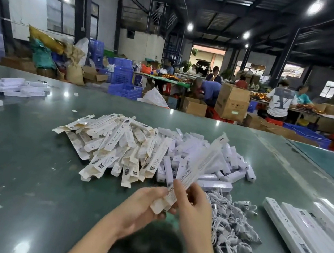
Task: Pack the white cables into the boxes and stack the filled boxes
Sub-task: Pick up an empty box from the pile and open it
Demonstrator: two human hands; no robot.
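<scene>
In the head view, both hands met at lower centre of the frame over a green counter (22, 168). The left hand (139, 205) gripped the lower end of a long, flat white box (189, 174), fingers curled under its open flap. The right hand (190, 205) pinched the same box just above, thumb and fingers closed on its face. The box slanted up toward the right, its far end raised above the heap behind it.

That heap of flat unfilled boxes (118, 147) lay at mid-frame, with a mound of small white boxes (212, 156) touching its right side. A tangle of white cables (231, 223) lay just right of the right hand. Filled boxes (307, 233) lay side by side at the right edge. More white boxes (11, 87) were scattered at upper left of the counter.
</scene>
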